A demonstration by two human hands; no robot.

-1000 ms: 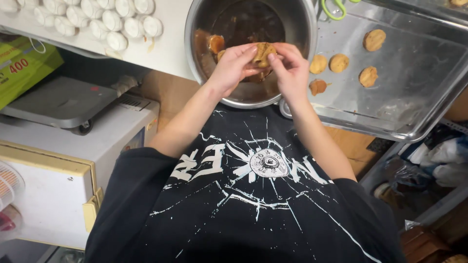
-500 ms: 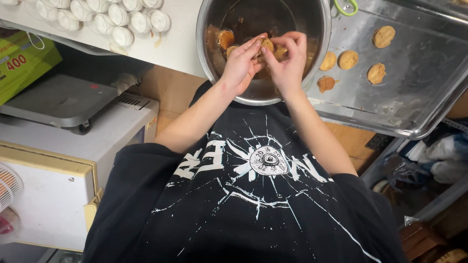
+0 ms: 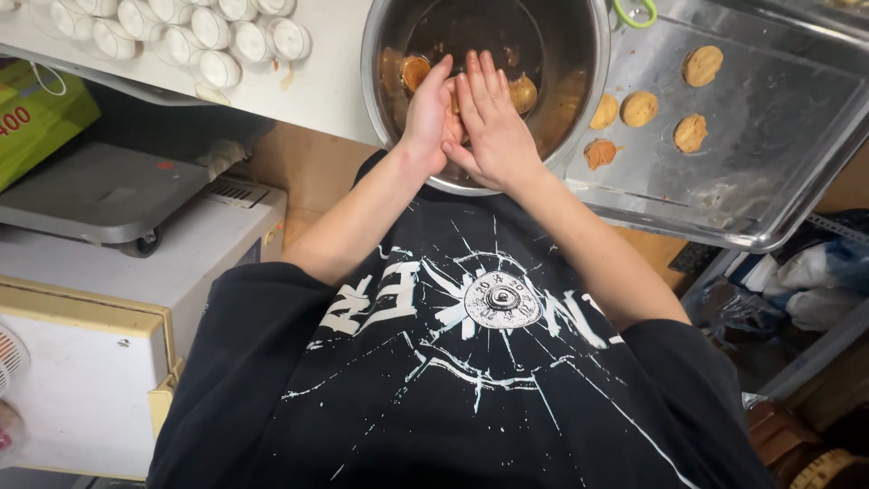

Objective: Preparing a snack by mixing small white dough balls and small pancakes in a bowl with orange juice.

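Hands meet palm to palm over the near wall of a steel mixing bowl [image 3: 579,100] in the head view, the only view there is. The left hand [image 3: 433,113] and the right hand [image 3: 493,127] press flat against each other, fingers straight and pointing away from the body; whether a piece of dough sits between the palms cannot be told, since nothing shows past their edges. Held inside the bowl's rim, any crumbs would fall back into it. Brown dough lumps [image 3: 523,92] lie in the bowl just beyond the fingertips, one to the left, one to the right. A metal tray [image 3: 769,181] touches the bowl's right side, and four flat round dough discs [image 3: 639,109] sit near its left edge and far corner, within easy reach. White round cups [image 3: 217,36] crowd the counter's far left edge. A white appliance [image 3: 109,326] stands below the counter, left.
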